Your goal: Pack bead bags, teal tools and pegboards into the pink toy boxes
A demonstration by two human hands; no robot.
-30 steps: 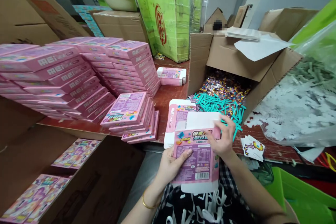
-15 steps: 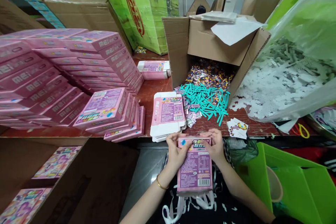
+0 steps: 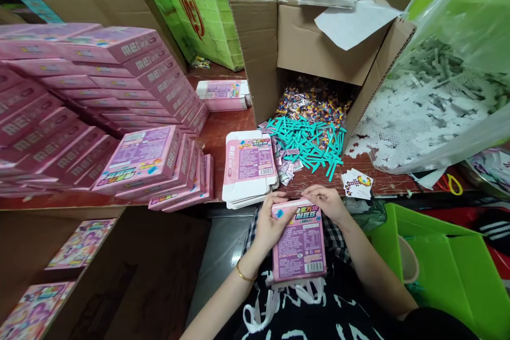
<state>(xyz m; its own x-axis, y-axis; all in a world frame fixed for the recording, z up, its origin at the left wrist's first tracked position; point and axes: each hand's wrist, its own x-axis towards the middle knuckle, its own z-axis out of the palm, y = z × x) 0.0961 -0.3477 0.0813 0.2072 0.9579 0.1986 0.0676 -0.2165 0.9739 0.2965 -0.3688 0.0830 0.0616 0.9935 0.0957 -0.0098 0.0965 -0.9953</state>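
Observation:
A pink and purple cardboard box (image 3: 299, 248) rests upright against my lap, its printed back with the barcode facing me. My left hand (image 3: 271, 226) grips its upper left side, thumb across the front and fingers behind. My right hand (image 3: 327, 205) has its fingers closed at the top edge, by the end flap. Just beyond, at the table's front edge, lies a stack of flattened pink cartons (image 3: 251, 164). Next to it are small printed packets (image 3: 287, 166), a heap of turquoise plastic sticks (image 3: 308, 141) and a few white pattern cards (image 3: 357, 184).
Stacks of closed pink boxes (image 3: 119, 85) fill the table's left side. A cardboard carton (image 3: 319, 48) spills bags of coloured beads (image 3: 314, 98). A clear sack of white pieces (image 3: 434, 101) stands at right, above a green bin (image 3: 450, 271). An open carton (image 3: 131, 271) is lower left.
My right hand has shifted from gripping the box's upper right corner to its top edge, with the thumb off the front. The camera view has moved slightly.

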